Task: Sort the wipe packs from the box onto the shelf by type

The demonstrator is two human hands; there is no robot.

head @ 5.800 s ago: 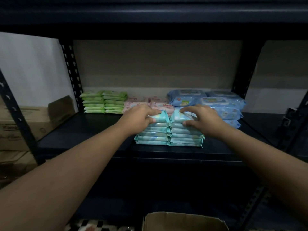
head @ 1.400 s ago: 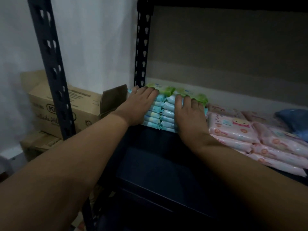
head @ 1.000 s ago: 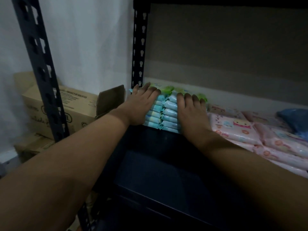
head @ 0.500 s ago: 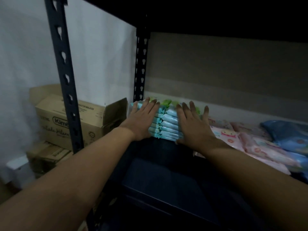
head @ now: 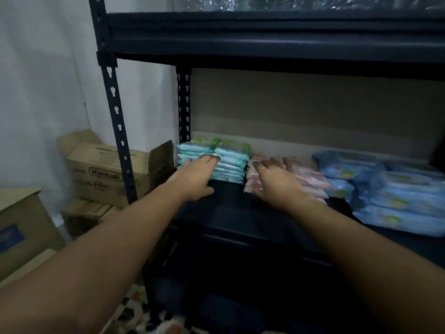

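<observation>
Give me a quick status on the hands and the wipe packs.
Left hand open, flat against teal packs. Right hand open over pink packs. Nothing blocking the shelf.

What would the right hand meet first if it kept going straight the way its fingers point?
Most likely the stack of pink soft plastic wipe packs: the right hand hovers over or on their near edge, fingers spread and pointing toward the back. Whether it touches them already is unclear.

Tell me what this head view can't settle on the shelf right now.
- Green wipe packs: mostly hidden behind the teal wipe pack stacks; count unclear.
- Pink wipe packs: motion-blurred, partly covered by the right hand.
- Left hand: contact with the teal stacks unclear.
- Pale blue wipe packs: cut off at the right edge.
</observation>
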